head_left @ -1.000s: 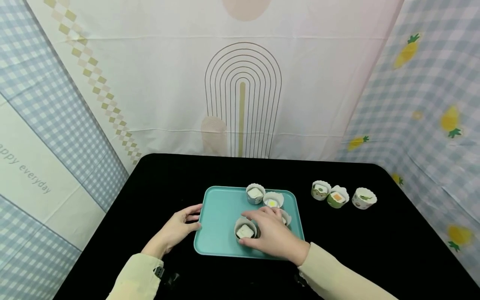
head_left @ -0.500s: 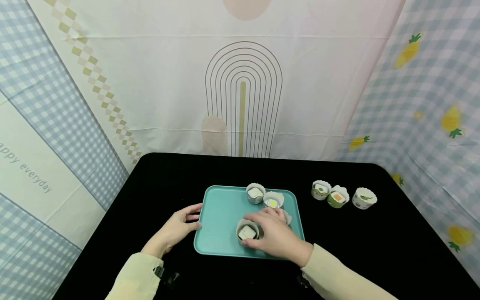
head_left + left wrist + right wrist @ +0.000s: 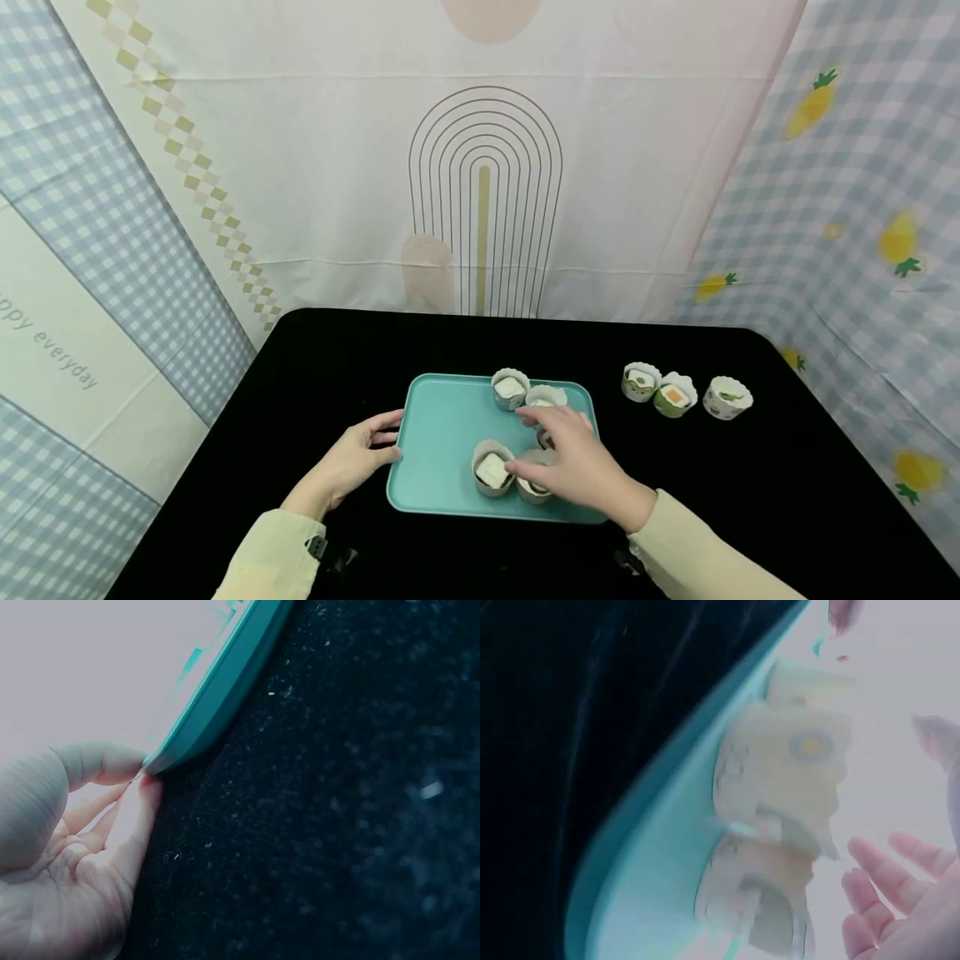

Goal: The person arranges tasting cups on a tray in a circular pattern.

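Observation:
My left hand [image 3: 347, 460] pinches the left edge of a turquoise tray [image 3: 435, 417] between thumb and fingers, plain in the left wrist view. Over the tray's right half my right hand [image 3: 579, 458] hovers with fingers spread and nothing in its grasp. Just left of its thumb stands a paper baking cup [image 3: 492, 482] with a pale square piece inside. A second baking cup [image 3: 533, 493] is right beside that one, partly under the hand. Two more sit behind, a bluish cup [image 3: 509, 400] and a white cup [image 3: 547, 393]; another is mostly covered by the right fingers.
Right of the tray, three paper cups stand on the black table [image 3: 675, 483]: a patterned cup [image 3: 639, 390], a green cup [image 3: 670, 407] with an orange-topped piece, and a white cup [image 3: 723, 408] with something green. Printed cloths [image 3: 337, 167] hang behind and at both sides.
The right hand has let go of the front-left baking cup and drawn back to the right, uncovering the cup beside it. The left hand stays on the tray edge.

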A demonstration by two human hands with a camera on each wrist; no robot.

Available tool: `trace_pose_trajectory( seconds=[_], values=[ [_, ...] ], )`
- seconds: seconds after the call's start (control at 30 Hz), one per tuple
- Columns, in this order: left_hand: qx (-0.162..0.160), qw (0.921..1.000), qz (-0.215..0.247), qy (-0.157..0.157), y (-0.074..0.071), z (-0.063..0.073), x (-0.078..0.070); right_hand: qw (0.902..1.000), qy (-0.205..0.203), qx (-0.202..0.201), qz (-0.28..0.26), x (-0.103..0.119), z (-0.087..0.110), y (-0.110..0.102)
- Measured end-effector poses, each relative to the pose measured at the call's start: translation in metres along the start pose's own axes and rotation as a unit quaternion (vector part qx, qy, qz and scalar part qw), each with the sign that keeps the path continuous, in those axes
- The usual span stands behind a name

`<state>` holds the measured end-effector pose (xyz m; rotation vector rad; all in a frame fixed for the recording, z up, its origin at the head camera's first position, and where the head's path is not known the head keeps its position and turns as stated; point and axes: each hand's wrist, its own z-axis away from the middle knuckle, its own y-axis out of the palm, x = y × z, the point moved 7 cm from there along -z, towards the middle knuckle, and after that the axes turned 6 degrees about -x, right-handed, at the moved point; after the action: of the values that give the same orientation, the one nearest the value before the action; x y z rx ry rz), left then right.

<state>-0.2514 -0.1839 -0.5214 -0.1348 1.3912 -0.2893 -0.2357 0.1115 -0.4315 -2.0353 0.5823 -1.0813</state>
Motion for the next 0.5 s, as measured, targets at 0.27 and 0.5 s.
trace_pose_trajectory(
  seconds=[0.27, 0.5],
  values=[
    [-0.003, 1.0, -0.001, 0.002, -0.001, 0.0, 0.0, 0.9973, 0.063, -0.036, 0.004, -0.036, 0.009, -0.03],
    [-0.004, 1.0, -0.002, 0.007, 0.001, -0.001, 0.001, 0.993, 0.107, -0.048, 0.015, -0.071, 0.023, -0.053]
  ],
)
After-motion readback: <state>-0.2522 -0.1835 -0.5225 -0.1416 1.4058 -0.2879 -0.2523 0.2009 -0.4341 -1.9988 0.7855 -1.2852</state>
